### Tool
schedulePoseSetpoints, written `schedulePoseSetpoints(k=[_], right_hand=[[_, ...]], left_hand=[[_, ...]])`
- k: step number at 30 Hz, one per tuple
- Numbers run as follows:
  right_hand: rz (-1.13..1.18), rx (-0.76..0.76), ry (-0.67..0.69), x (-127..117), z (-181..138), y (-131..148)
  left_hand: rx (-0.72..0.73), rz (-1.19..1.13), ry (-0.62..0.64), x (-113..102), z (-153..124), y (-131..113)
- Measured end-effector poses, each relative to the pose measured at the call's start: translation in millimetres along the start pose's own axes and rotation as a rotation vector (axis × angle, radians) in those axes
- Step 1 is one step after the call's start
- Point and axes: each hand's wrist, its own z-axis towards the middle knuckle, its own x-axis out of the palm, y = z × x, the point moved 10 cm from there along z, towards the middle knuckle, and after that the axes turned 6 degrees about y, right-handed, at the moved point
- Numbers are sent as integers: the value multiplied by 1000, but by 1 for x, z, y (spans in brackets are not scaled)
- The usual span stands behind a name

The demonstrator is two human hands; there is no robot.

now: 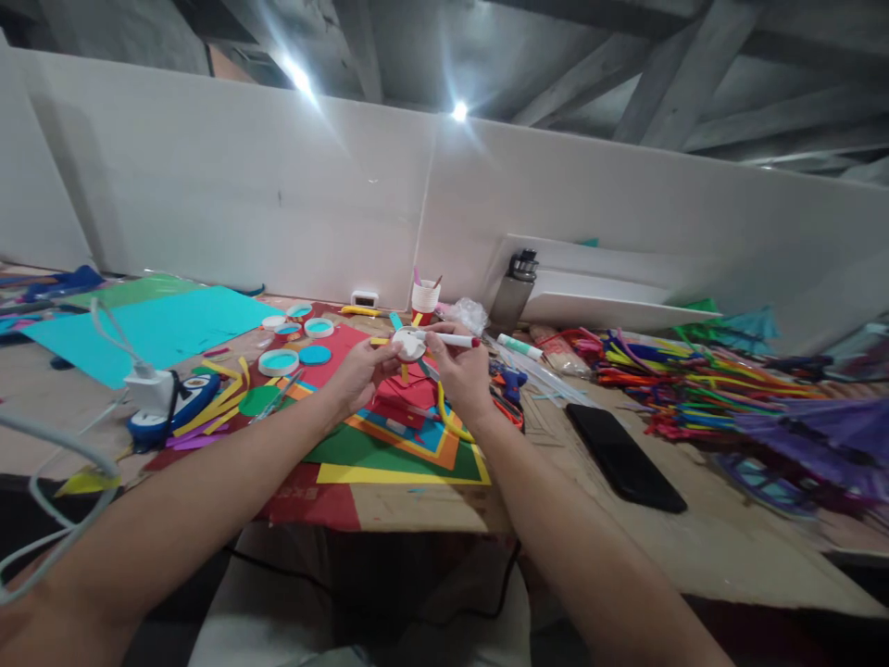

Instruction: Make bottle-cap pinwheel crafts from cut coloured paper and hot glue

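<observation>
Above the middle of the table, my left hand (pixel 367 372) pinches a small white round piece (pixel 408 346) by its left side. Yellow and blue paper strips stick out around this piece. My right hand (pixel 459 371) is closed around a white marker (pixel 455 340) with a dark red end pointing right. The marker's other end is close to the white piece, but I cannot tell whether it touches. Beneath both hands lie red folded paper (pixel 409 400) and stacked coloured sheets (pixel 389 454) in green, orange, blue and yellow.
Several round white lids with blue centres (pixel 279 362) lie to the left, near a blue sheet (pixel 159 329) and a power strip (pixel 173 412). A black phone (pixel 625 459), pipe cleaners (pixel 687 371), a grey bottle (pixel 512 295) and a glue gun (pixel 512 382) are on the right.
</observation>
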Motion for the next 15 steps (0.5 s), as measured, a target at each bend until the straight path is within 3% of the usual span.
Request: schedulePoseSetpoints(k=[15], right_hand=[[-98, -26, 32, 4, -4, 5]], left_hand=[[15, 99, 19, -2, 3, 3]])
